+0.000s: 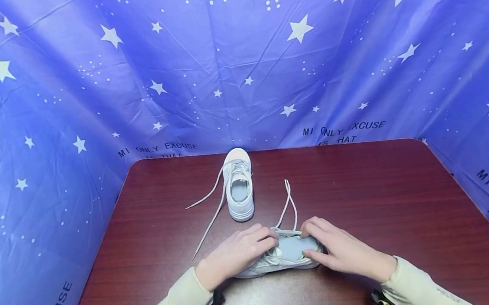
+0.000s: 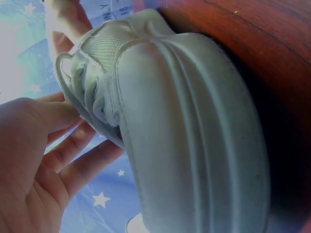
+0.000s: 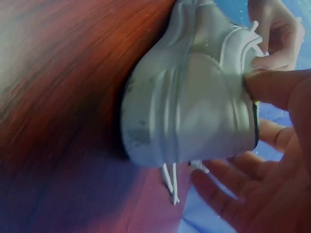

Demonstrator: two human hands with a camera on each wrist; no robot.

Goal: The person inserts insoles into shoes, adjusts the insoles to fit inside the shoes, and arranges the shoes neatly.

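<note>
A white lace-up sneaker (image 1: 262, 270) lies sideways near the table's front, its toe to the left and heel to the right. My left hand (image 1: 242, 251) grips it at the tongue and laces; in the left wrist view the thumb and fingers meet near the laces (image 2: 87, 92). Across the heel opening, my right hand (image 1: 339, 247) holds the collar, thumb on the near rim and fingers on the far side. A pale grey insole (image 1: 292, 248) shows in the opening, with yellow-green slivers by the right fingertips. Inside the toe is hidden.
A matching sneaker (image 1: 242, 212) stands farther back, toe away, its loose laces (image 1: 210, 232) trailing left over the dark red wooden table (image 1: 366, 184). The near sneaker's lace ends (image 1: 289, 200) stretch backward. Blue star-printed cloth (image 1: 235, 73) hangs around the back and sides.
</note>
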